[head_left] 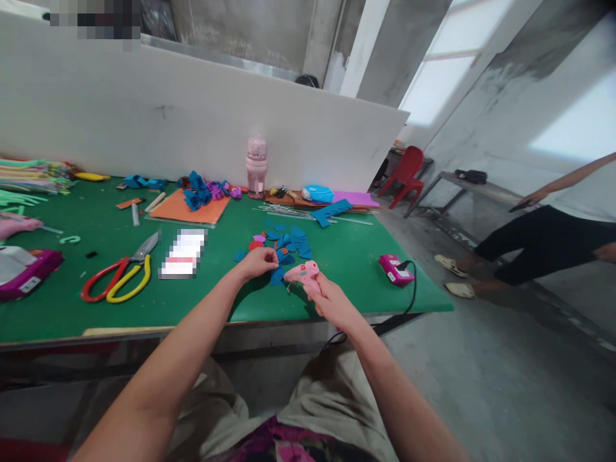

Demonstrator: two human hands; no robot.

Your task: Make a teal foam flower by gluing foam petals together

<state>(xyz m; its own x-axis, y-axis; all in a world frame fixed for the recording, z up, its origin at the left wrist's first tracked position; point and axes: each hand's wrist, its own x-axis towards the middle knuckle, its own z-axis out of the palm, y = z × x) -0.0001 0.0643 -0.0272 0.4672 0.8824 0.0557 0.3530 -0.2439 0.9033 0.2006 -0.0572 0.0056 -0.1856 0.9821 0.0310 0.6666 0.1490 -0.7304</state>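
My right hand (326,296) grips a pink hot glue gun (303,274) by its handle, the nozzle pointing left, low over the green table. Close to the nozzle lies a blue cut piece (278,276). My left hand (260,262) is just left of it, thumb and fingertips pinched together; what they hold, if anything, is too small to make out. Beyond both hands spreads a loose pile of blue petal-shaped pieces (301,242), with a red piece (256,245) and a few pink and brown ones among them.
Red-and-yellow-handled scissors (118,279) and a blurred white card (183,254) lie to the left. A magenta power box (395,270) with a black cable sits at right. A pink bottle (256,168) stands against the white board (192,115). A person (539,224) is at far right.
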